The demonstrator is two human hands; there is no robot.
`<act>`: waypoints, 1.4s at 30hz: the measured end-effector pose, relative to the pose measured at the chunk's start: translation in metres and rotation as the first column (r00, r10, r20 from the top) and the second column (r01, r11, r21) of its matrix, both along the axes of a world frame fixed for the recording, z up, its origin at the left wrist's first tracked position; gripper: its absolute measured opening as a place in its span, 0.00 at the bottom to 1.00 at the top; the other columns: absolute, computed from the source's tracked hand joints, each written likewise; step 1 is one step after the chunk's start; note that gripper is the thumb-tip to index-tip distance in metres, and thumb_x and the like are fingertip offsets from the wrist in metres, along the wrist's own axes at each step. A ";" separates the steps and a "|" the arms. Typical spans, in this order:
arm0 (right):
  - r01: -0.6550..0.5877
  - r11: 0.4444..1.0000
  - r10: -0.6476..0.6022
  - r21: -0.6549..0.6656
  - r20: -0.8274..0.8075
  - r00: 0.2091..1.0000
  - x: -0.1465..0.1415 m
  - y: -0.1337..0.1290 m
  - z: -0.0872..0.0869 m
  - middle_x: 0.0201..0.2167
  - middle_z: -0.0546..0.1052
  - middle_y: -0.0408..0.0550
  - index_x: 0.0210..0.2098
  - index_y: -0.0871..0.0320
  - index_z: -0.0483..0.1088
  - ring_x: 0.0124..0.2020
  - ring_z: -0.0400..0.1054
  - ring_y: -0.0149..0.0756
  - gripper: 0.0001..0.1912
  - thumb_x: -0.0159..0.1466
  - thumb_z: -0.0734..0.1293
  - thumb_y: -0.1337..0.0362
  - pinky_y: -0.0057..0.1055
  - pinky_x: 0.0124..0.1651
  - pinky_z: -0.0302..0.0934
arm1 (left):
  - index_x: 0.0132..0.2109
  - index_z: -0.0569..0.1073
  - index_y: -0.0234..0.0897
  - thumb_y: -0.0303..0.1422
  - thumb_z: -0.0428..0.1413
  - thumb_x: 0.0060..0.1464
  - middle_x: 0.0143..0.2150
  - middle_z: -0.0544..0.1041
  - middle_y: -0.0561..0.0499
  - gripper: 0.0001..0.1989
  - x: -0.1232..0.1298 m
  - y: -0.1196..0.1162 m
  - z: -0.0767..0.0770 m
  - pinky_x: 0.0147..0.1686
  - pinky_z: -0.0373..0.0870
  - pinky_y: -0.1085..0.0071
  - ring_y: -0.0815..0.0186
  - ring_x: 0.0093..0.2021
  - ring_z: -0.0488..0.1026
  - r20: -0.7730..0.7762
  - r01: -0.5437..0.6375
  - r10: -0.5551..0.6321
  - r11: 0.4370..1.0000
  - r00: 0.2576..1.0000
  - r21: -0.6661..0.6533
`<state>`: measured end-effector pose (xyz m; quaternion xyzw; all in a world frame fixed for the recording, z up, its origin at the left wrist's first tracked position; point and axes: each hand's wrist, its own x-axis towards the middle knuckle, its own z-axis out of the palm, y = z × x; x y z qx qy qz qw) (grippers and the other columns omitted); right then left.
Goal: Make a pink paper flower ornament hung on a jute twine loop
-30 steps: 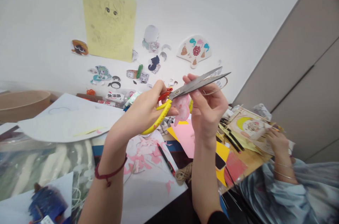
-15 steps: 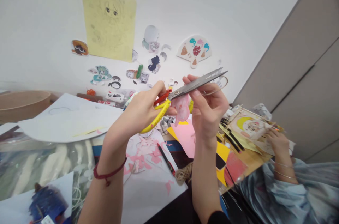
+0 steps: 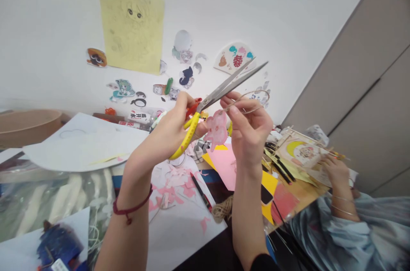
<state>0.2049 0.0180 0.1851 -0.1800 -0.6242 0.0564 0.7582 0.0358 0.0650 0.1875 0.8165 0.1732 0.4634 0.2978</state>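
The pink cutout point(image 3: 216, 131) hangs in the gap between both hands, its top edge meeting twine point(image 3: 268, 97) pinched between the right hand's point(image 3: 251, 128) thumb and fingers. Just above the cutout are scissors point(image 3: 221, 94), their handles gripped by the left hand point(image 3: 173, 130); the parted blades slant past the right fingertips, tips in open air. Below the cutout lies a pink sheet point(image 3: 221, 163); lower left of it, a white sheet point(image 3: 179, 245) bears pink scraps point(image 3: 169, 196), its right edge near a twine ball point(image 3: 222, 210). Well right of the cutout, a co-worker's hand point(image 3: 336, 173) touches a framed picture point(image 3: 303, 152).
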 end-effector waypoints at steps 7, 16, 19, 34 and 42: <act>0.051 0.999 -0.051 0.016 0.017 0.999 0.006 0.002 -0.002 0.46 0.82 0.45 0.36 0.53 0.75 0.51 0.78 0.42 0.06 0.62 0.73 0.70 0.45 0.59 0.73 | 0.40 0.56 0.42 0.45 0.58 0.55 0.34 0.65 0.56 0.19 0.001 0.002 0.000 0.25 0.61 0.70 0.69 0.28 0.63 -0.159 -0.067 0.072 0.997 0.985 0.033; 0.093 0.996 -0.092 -0.007 0.060 0.994 0.006 0.000 -0.003 0.46 0.83 0.43 0.36 0.52 0.73 0.51 0.79 0.43 0.06 0.63 0.73 0.68 0.49 0.60 0.73 | 0.41 0.59 0.42 0.45 0.59 0.53 0.32 0.69 0.56 0.19 0.002 0.004 0.002 0.27 0.58 0.70 0.67 0.28 0.64 -0.125 -0.072 0.077 0.996 0.989 0.046; 0.074 0.997 -0.074 0.001 0.063 0.995 0.007 0.000 -0.003 0.46 0.83 0.42 0.37 0.52 0.73 0.50 0.80 0.42 0.07 0.63 0.72 0.70 0.47 0.59 0.74 | 0.39 0.59 0.42 0.45 0.60 0.53 0.29 0.67 0.57 0.19 0.001 0.004 0.002 0.27 0.55 0.71 0.68 0.27 0.61 -0.113 -0.089 0.097 0.994 0.989 0.068; 0.100 0.995 -0.097 -0.027 0.087 0.991 0.010 -0.005 -0.003 0.44 0.84 0.43 0.37 0.53 0.75 0.48 0.80 0.40 0.06 0.63 0.72 0.70 0.42 0.56 0.75 | 0.33 0.60 0.40 0.50 0.65 0.49 0.28 0.65 0.59 0.25 -0.003 0.009 0.001 0.26 0.53 0.74 0.72 0.27 0.56 -0.082 -0.118 0.124 0.990 0.989 0.075; 0.135 0.991 -0.135 -0.007 0.045 0.990 0.009 -0.005 0.000 0.39 0.82 0.44 0.35 0.52 0.74 0.42 0.80 0.38 0.05 0.62 0.74 0.67 0.40 0.50 0.77 | 0.31 0.60 0.40 0.45 0.66 0.50 0.26 0.63 0.58 0.22 -0.005 0.012 0.000 0.26 0.54 0.72 0.71 0.27 0.57 0.011 -0.090 0.089 0.990 0.996 0.113</act>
